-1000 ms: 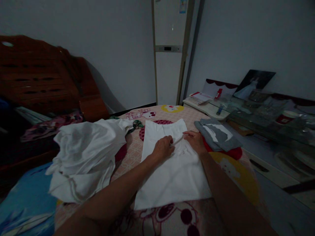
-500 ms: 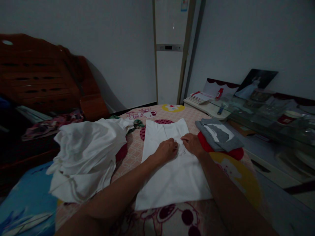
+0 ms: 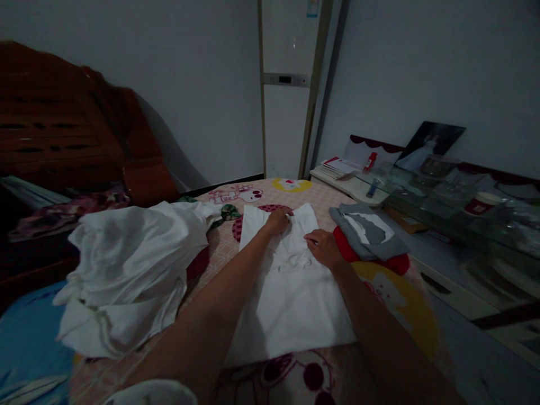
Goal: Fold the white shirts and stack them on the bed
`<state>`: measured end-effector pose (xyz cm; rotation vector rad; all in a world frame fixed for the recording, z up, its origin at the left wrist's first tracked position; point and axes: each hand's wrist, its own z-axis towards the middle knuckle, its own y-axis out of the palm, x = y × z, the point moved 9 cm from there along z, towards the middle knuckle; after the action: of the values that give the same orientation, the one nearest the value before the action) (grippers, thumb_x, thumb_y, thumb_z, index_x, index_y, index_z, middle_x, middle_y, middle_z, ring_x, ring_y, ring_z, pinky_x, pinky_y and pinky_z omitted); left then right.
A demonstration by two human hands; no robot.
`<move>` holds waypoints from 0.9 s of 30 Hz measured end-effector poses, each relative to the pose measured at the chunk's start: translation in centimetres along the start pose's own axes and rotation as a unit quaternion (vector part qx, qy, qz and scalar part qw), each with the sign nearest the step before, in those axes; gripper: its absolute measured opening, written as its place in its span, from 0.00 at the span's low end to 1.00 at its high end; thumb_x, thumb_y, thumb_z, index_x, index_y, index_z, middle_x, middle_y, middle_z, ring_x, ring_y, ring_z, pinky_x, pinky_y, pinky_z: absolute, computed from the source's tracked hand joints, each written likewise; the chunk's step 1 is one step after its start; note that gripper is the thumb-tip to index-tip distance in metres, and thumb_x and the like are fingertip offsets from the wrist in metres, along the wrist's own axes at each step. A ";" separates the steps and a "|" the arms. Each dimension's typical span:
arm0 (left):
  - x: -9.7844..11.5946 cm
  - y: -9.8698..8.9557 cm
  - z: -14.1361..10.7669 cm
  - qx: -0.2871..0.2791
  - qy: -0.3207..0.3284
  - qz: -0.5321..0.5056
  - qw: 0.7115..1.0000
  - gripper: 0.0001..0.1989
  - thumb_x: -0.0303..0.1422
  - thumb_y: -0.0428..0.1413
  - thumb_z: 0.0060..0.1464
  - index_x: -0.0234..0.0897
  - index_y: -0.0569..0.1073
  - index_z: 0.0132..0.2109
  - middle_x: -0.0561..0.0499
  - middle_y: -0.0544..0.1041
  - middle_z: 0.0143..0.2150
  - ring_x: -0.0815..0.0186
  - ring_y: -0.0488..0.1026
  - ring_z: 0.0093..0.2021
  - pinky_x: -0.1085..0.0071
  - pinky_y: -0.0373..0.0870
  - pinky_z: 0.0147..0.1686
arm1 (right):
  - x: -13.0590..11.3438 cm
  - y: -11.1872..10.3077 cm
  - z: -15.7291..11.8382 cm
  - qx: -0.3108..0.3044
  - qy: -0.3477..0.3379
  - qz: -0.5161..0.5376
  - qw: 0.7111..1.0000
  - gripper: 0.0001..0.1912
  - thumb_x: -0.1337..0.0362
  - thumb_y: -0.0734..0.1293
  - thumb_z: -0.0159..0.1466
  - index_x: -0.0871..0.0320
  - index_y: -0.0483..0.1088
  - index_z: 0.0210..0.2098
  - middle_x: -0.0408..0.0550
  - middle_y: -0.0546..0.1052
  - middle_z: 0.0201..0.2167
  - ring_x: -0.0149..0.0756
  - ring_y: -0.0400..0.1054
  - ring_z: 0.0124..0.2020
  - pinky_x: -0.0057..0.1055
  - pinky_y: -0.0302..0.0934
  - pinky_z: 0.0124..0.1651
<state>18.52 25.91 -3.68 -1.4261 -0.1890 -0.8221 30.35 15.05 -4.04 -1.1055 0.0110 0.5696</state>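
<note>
A white garment [image 3: 295,309] lies spread on a round table with a pink patterned cloth [image 3: 219,247]. Near its far edge, my left hand [image 3: 278,220] rests with bent fingers closed on the fabric. My right hand [image 3: 321,246] touches the garment's right side, thumb and fingers pressed together at the cloth. Small wrinkles and a loose string-like detail show between the hands. To the left sits a large crumpled pile of white cloth [image 3: 135,259]. Folded grey clothing [image 3: 363,230] lies on a red piece [image 3: 396,263] at the right.
A wooden bench [image 3: 63,135] stands at the left beside a blue surface [image 3: 34,337]. On the right, a glass-topped cabinet [image 3: 442,219] bears a paper cup [image 3: 483,203], a photo [image 3: 430,145] and a red bottle [image 3: 370,162]. A tall white appliance [image 3: 284,129] stands behind.
My left hand has moved away from me to the garment's far edge. My right hand stays near the same spot on the fabric. The view has shifted slightly.
</note>
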 end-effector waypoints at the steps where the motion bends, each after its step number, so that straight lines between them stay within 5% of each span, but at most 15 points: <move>1: 0.0 0.4 0.4 -0.011 0.002 0.008 1.000 0.21 0.19 0.46 0.53 0.32 0.77 0.49 0.46 0.79 0.35 0.66 0.74 0.31 0.70 0.70 0.39 | 0.0 0.0 0.0 -0.001 0.000 0.002 1.000 0.10 0.73 0.64 0.59 0.60 0.78 0.34 0.52 0.80 0.33 0.39 0.72 0.37 0.33 0.64 0.44; 6: 0.3 1.0 1.4 -0.053 0.017 0.047 0.997 0.16 0.20 0.50 0.50 0.33 0.79 0.42 0.49 0.79 0.31 0.67 0.74 0.30 0.73 0.70 0.36 | -0.1 -0.1 0.1 0.002 -0.004 0.014 1.000 0.10 0.72 0.64 0.60 0.57 0.77 0.33 0.50 0.80 0.32 0.37 0.71 0.36 0.31 0.63 0.43; 12: 1.0 0.8 1.7 -0.021 0.066 0.115 0.991 0.15 0.21 0.50 0.52 0.31 0.78 0.44 0.42 0.78 0.45 0.60 0.73 0.48 0.67 0.66 0.52 | 0.4 -1.4 0.2 0.061 0.033 -0.037 0.997 0.11 0.74 0.63 0.59 0.59 0.76 0.34 0.52 0.79 0.33 0.40 0.69 0.39 0.34 0.61 0.46; 16: 1.6 1.5 1.2 -0.033 0.114 0.173 0.978 0.14 0.22 0.48 0.55 0.31 0.77 0.44 0.40 0.76 0.46 0.59 0.73 0.49 0.67 0.66 0.51 | 0.1 -0.7 0.2 0.006 0.038 -0.063 0.997 0.10 0.73 0.63 0.60 0.57 0.76 0.32 0.51 0.78 0.32 0.39 0.69 0.37 0.33 0.61 0.44; 22: 2.5 0.1 0.1 0.052 0.073 0.163 0.983 0.19 0.19 0.45 0.56 0.31 0.72 0.51 0.39 0.73 0.50 0.60 0.73 0.49 0.66 0.68 0.49 | 0.6 -0.7 0.0 -0.003 0.044 -0.069 0.997 0.07 0.65 0.64 0.63 0.55 0.76 0.33 0.52 0.79 0.36 0.44 0.67 0.43 0.39 0.61 0.49; 27: 4.2 4.6 -3.0 -0.068 0.172 0.177 0.967 0.16 0.29 0.48 0.61 0.30 0.69 0.55 0.37 0.71 0.56 0.58 0.68 0.58 0.64 0.64 0.56 | 1.0 0.4 -0.1 -0.002 0.022 -0.034 0.999 0.08 0.68 0.64 0.63 0.57 0.77 0.36 0.53 0.79 0.44 0.43 0.68 0.48 0.40 0.61 0.54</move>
<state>23.29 21.13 -5.48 -1.3676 0.3845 -0.7796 31.06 15.52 -4.72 -1.1177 0.0111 0.4850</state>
